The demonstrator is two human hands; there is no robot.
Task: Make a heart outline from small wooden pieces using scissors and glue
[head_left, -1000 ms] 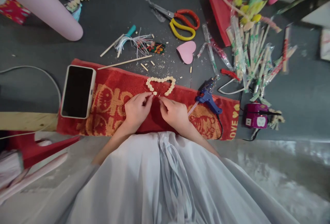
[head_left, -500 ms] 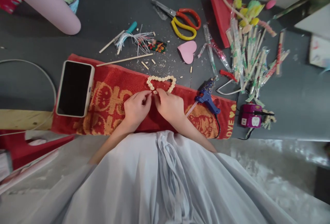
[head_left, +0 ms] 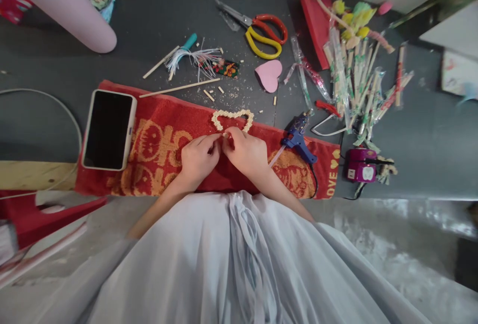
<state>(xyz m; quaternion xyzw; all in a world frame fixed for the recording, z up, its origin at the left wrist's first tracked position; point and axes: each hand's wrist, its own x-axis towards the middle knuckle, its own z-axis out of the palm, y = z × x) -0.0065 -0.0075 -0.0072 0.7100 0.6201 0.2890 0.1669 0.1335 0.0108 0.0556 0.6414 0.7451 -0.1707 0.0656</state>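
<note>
My left hand [head_left: 200, 158] and my right hand [head_left: 246, 153] meet over the red towel [head_left: 175, 111], thumbs and fingers pinched together. Between their fingertips shows a small pale piece [head_left: 225, 135], like a cut bit of wooden stick; which hand bears it more is hard to see. Just beyond the fingers lies a heart-shaped outline [head_left: 233, 113] built of short pale wooden pieces. Its lower part is hidden behind my hands. A blue glue gun [head_left: 298, 143] rests on the towel to the right of my right hand.
Scissors [head_left: 266, 35], a pink paper heart [head_left: 269, 75], a thin stick [head_left: 179, 87] and cut bits lie beyond the towel. Wrapped chopsticks [head_left: 354, 72] pile up at right, near a purple plug adapter [head_left: 360, 165]. A phone [head_left: 109, 130] lies at left. A pink cylinder [head_left: 74, 10] juts in.
My hands stay together at nearly the same spot, with fingertips slightly shifted around the small piece. The whole view has moved a little; the heart outline stays put on the towel.
</note>
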